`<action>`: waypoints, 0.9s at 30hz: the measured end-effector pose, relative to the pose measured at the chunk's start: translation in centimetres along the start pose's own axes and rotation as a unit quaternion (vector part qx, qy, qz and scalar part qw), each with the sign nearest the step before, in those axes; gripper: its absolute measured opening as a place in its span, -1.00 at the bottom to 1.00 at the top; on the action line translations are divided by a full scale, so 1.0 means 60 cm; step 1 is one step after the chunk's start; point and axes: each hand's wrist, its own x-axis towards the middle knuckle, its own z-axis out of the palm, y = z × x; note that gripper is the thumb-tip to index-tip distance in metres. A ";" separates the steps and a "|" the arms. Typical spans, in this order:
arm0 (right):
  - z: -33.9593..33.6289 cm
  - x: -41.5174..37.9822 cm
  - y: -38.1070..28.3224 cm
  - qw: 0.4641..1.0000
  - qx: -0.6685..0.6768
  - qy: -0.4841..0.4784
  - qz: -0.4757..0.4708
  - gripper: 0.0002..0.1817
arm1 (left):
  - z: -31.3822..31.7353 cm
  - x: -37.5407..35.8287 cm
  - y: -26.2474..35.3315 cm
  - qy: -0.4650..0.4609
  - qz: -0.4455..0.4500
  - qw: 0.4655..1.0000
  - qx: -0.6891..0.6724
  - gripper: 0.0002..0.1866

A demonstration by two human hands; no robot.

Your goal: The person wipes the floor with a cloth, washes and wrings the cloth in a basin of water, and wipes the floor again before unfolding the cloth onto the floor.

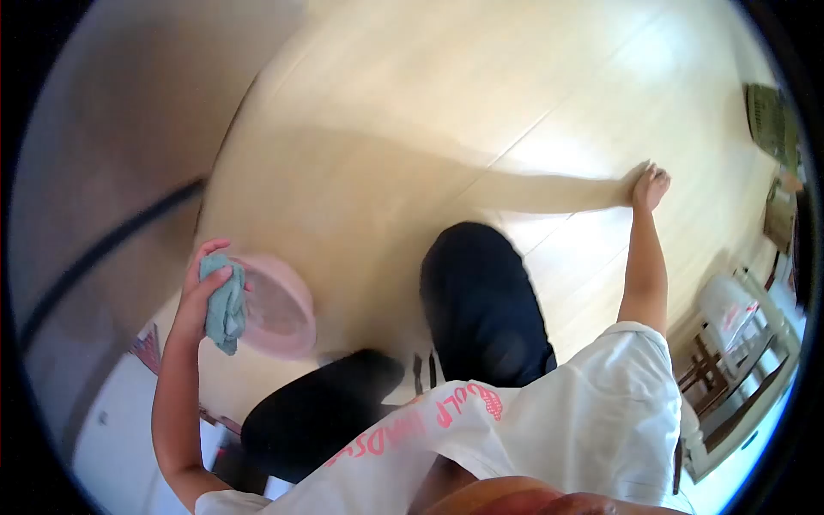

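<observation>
In my left hand (206,287) is a folded grey-green cloth (225,309), with the fingers wrapped round it. Right beside the cloth, and partly hidden by it, stands a pink basin (305,300). My right hand (652,186) is far out to the right, its fingers curled in and no object showing in them. It is low at the pale tiled floor (386,103), where the arm's shadow meets it. My bent knees in dark trousers (481,300) lie between the two hands.
A dark curved band (112,257) runs across the far left. Along the right side are a green woven container (771,124), a cardboard-coloured box (779,215), a clear plastic bag (728,313) and pale wooden furniture (747,429).
</observation>
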 end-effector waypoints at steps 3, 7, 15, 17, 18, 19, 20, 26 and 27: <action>0.001 -0.035 0.005 0.990 -0.075 0.110 -0.052 -0.36 | 0.154 0.086 0.130 -0.068 -0.029 0.996 0.052 -0.45; -0.058 -0.053 0.064 0.996 -0.062 0.050 -0.041 -0.25 | 0.502 0.170 0.334 -0.126 -0.003 0.988 0.091 -0.46; -0.119 -0.118 0.191 0.993 -0.071 -0.088 0.028 -0.24 | 0.890 0.073 0.650 -0.145 0.172 0.933 0.282 -0.44; -0.123 -0.108 0.201 0.990 -0.072 -0.113 0.033 -0.23 | 0.905 0.071 0.717 -0.070 0.182 0.953 0.234 -0.51; -0.116 -0.109 0.214 0.990 -0.069 -0.119 0.037 -0.23 | 0.891 0.086 0.735 -0.053 0.174 0.966 0.186 -0.51; -0.108 -0.122 0.219 0.988 -0.065 -0.129 0.049 -0.22 | 0.866 0.118 0.747 -0.041 0.162 0.975 0.145 -0.52; -0.115 -0.121 0.223 0.985 -0.069 -0.146 0.062 -0.22 | 0.878 0.149 0.761 -0.030 0.143 0.983 0.113 -0.52; -0.127 -0.155 0.245 0.956 -0.065 -0.261 0.116 -0.20 | 1.177 0.387 0.789 -0.188 0.082 0.965 0.161 -0.65; -0.136 -0.155 0.242 0.951 -0.054 -0.277 0.130 -0.20 | 1.257 0.428 0.797 -0.232 0.057 0.960 0.144 -0.66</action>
